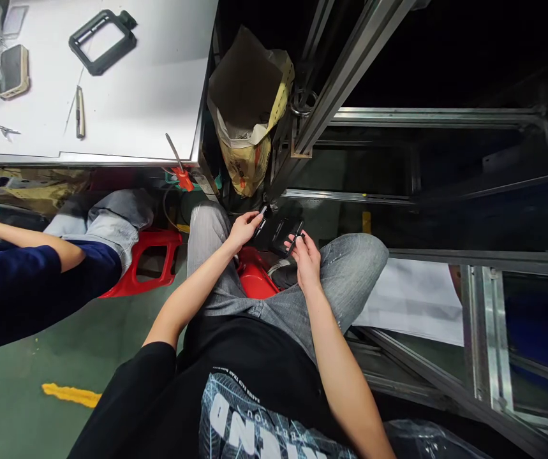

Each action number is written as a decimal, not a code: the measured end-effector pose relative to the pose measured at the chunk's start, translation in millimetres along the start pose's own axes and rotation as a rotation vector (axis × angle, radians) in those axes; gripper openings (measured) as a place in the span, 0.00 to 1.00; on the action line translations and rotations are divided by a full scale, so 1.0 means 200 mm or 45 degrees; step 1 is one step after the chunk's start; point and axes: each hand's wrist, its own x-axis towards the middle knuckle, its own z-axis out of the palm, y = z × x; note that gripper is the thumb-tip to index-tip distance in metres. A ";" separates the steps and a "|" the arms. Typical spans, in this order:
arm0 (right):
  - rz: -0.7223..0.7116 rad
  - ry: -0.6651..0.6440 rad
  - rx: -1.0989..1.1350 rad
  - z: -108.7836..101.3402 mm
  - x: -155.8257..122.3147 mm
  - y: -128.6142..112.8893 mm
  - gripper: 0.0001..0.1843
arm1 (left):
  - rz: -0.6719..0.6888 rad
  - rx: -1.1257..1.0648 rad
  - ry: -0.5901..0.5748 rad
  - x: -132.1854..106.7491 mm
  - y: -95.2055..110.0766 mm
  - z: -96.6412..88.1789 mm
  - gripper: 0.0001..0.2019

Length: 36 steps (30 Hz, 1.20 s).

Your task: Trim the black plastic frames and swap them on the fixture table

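Over my lap, between my knees, is a black plastic frame-like part (282, 240), dark against the shadowed floor. My right hand (307, 258) grips its right edge, with the thumb on top and the fingers beneath. On the other side, my left hand (245, 229) is closed in a pinch near the part's left end. A small dark piece shows at those fingertips. Whether it belongs to the part or is a separate tool, I cannot tell.
A white worktable (149, 102) at upper left carries a black frame (127, 44), a phone (14, 70) and a utility knife (80, 113). An open paper sack (245, 153) stands beside it. A co-worker (39, 274) sits at left; metal framing (436, 116) lines the right.
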 end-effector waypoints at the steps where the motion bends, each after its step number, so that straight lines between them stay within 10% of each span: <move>1: 0.005 0.004 0.012 0.00 0.00 0.00 0.47 | 0.009 0.005 -0.006 0.00 0.00 0.00 0.16; 36: 0.077 -0.084 0.014 0.03 -0.03 -0.04 0.45 | -0.065 0.094 -0.226 -0.10 0.11 0.02 0.22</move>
